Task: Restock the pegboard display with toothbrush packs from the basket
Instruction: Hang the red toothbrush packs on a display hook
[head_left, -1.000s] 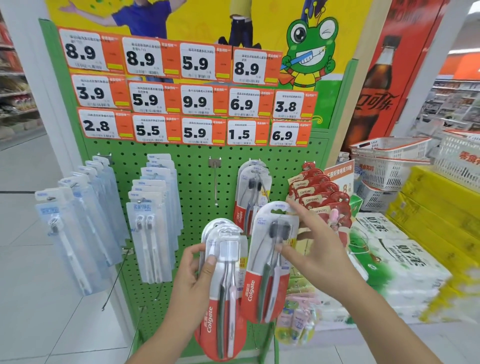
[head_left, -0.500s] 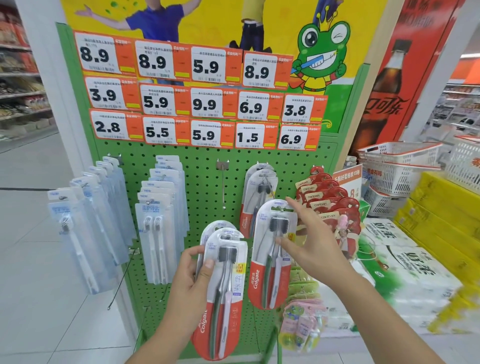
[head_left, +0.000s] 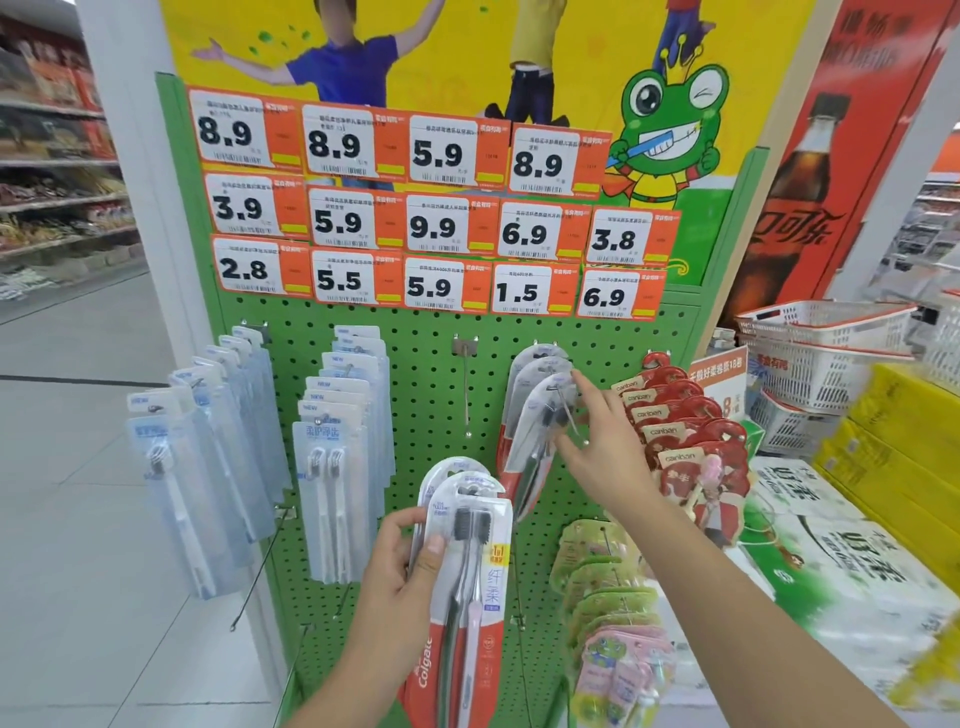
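Gripping red Colgate toothbrush packs (head_left: 465, 582), the left hand (head_left: 400, 566) waits; the right hand (head_left: 597, 441) pinches another Colgate pack (head_left: 540, 415) on its pegboard (head_left: 431, 395) hook.

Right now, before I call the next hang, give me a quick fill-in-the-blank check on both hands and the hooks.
1. The left hand grips a stack of red Colgate packs with its ____ pressed on the front.
2. The right hand is up at the front Colgate pack on the hook, just left of the red ____ packs.
3. The bare hook hangs under the price tag reading ____.

Missing words: thumb; canban; 5.9
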